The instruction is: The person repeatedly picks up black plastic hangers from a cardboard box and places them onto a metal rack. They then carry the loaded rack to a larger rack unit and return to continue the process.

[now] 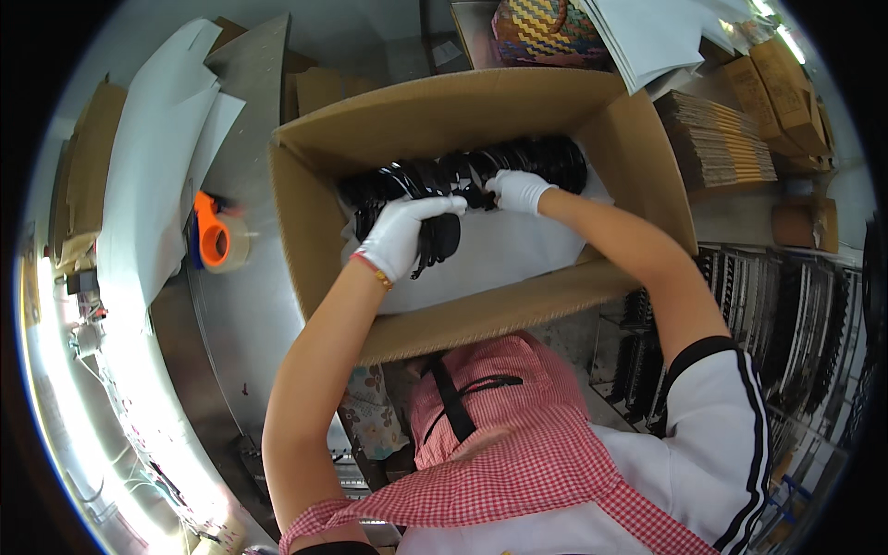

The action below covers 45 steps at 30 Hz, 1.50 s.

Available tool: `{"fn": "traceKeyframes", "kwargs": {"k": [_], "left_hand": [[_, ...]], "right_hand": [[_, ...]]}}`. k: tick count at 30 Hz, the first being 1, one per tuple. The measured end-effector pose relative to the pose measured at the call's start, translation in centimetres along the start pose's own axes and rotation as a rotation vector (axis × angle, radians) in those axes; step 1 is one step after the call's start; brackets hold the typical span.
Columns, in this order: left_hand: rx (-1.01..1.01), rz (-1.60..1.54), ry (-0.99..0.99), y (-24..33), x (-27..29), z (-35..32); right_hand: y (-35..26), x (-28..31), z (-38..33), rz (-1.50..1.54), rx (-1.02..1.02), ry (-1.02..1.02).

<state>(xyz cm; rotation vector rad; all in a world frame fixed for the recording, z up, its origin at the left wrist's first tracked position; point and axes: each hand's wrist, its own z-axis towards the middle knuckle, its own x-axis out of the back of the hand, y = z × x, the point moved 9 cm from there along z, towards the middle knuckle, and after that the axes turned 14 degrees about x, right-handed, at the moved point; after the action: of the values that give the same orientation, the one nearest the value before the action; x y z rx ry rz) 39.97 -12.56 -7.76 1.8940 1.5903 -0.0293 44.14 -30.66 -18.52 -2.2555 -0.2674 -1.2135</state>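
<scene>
Your gloved left hand (400,233) closes on a black bundle (439,239), your right hand (520,190) apparently pinching the black row (481,171) lying left-to-right along the cardboard box's (481,319) far wall.

One cardboard box (314,213), one orange tape dispenser (218,236), two gloved hands.

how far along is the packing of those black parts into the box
Done: a row of glossy black parts already lines the far side of the cardboard box, on a white liner. In hand: the gloved left hand grips a black bundle while the gloved right hand presses on the row. Left: much of the liner shows bare, the flaps stand open, and the orange tape dispenser sits aside.
</scene>
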Motion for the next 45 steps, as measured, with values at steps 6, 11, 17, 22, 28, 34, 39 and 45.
{"fn": "traceKeyframes", "kwargs": {"k": [6, 11, 17, 22, 28, 34, 39, 45], "left_hand": [[0.116, 0.059, 0.163, -3.0, 1.8, 16.1], [0.143, -0.091, 0.171, -4.9, 2.6, 23.4], [0.185, -0.037, 0.18, -5.2, 3.1, 27.4], [0.161, 0.111, 0.201, -4.3, 3.0, 29.1], [-0.057, 0.301, 0.521, -2.4, 4.2, 27.4], [-0.07, 0.212, 0.468, -3.3, 3.5, 28.0], [0.076, 0.213, 0.369, -4.8, 3.9, 29.2], [-0.074, 0.312, 0.289, -4.3, 3.2, 27.7]], "right_hand": [[4.3, -3.8, 5.1, -0.299, 0.165, -0.066], [5.4, -4.1, 5.5, -0.285, 0.262, -0.079], [7.1, -4.4, 5.4, -0.171, 0.256, -0.018], [8.1, -4.3, 4.8, -0.172, 0.297, -0.006], [8.8, -3.7, 3.9, -0.096, 0.291, 0.093], [8.8, -2.7, 3.6, 0.04, 0.248, 0.28], [7.2, -2.1, 2.9, 0.027, 0.217, 0.402], [3.9, -2.9, 4.8, -0.135, 0.299, 0.329]]}}
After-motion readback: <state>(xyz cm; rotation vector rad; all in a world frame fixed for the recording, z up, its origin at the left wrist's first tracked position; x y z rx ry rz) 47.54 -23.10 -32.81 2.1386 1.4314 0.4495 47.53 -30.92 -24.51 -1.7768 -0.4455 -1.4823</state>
